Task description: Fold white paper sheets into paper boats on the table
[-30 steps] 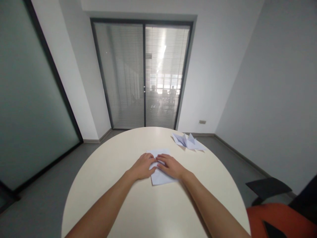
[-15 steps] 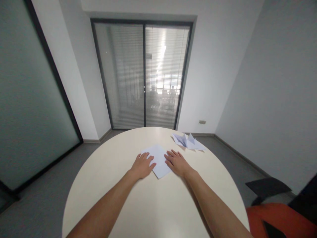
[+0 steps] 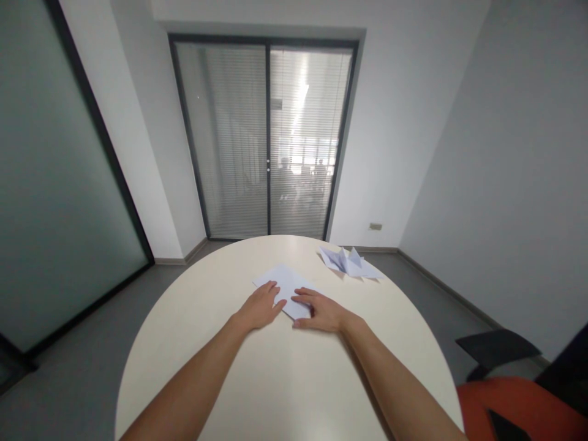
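A white sheet of paper (image 3: 285,283) lies on the round table in front of me, turned at an angle. My left hand (image 3: 261,305) rests on its left side with the fingers stretched over it and the thumb near the front edge. Across the right part of the sheet lies my right hand (image 3: 316,309), its fingers extended and its thumb apart, at the near right corner. That corner is partly hidden under the right hand. Neither hand is closed around the paper.
Folded white paper (image 3: 350,263) with raised points stands at the table's far right edge. The round cream table (image 3: 275,380) fills the foreground. To the lower right is a red chair (image 3: 509,404) with a black armrest (image 3: 498,349). Beyond are glass doors (image 3: 220,153) with blinds.
The sheet has turned and shifted slightly left. My right hand has moved left and nearer to me, its thumb now spread at the near corner. The left hand has shifted slightly left.
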